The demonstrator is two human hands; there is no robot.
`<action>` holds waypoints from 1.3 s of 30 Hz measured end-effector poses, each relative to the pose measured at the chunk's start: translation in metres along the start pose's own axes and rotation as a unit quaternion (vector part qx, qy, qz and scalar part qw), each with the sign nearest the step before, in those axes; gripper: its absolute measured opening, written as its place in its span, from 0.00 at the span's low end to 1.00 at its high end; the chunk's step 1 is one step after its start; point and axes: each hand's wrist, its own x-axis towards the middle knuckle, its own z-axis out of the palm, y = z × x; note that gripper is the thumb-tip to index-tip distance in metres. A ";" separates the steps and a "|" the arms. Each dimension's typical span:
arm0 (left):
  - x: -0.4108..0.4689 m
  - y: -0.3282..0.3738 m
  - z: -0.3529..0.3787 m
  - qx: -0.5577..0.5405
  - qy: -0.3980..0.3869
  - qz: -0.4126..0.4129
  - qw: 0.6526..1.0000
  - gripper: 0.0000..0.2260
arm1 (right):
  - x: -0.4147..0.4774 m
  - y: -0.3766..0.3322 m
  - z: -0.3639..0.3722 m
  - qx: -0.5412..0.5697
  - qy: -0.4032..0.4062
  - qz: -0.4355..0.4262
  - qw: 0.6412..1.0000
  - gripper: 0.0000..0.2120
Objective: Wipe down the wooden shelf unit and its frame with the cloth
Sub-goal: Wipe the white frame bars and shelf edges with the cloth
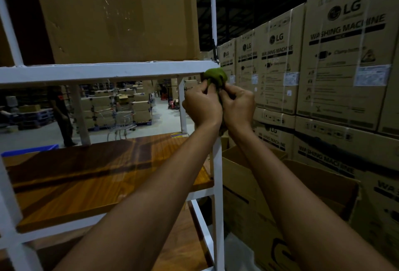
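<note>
Head view: we note the left hand (201,106) and right hand (237,104) both curled round the bunched green cloth (214,77), which sits at the corner of the white-painted metal frame (13,39). From the grip the horizontal rail (103,72) runs leftward and the front upright (218,173) drops straight down (long axis vertical). The left hand is on the rail side. The glossy brown wooden shelf board (97,173) lies below-left, well apart.
</note>
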 end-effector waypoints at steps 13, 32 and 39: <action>-0.098 -0.088 -0.031 0.021 -0.028 -0.033 0.999 0.06 | -0.123 0.078 -0.010 0.042 -0.015 0.122 0.992 0.08; -0.083 -0.061 -0.035 0.062 -0.064 -0.143 0.986 0.16 | -0.103 0.048 -0.017 -0.054 -0.012 0.098 0.994 0.08; -0.012 0.004 -0.010 0.052 -0.036 -0.066 0.996 0.15 | -0.015 -0.010 -0.008 -0.075 0.004 0.056 0.996 0.10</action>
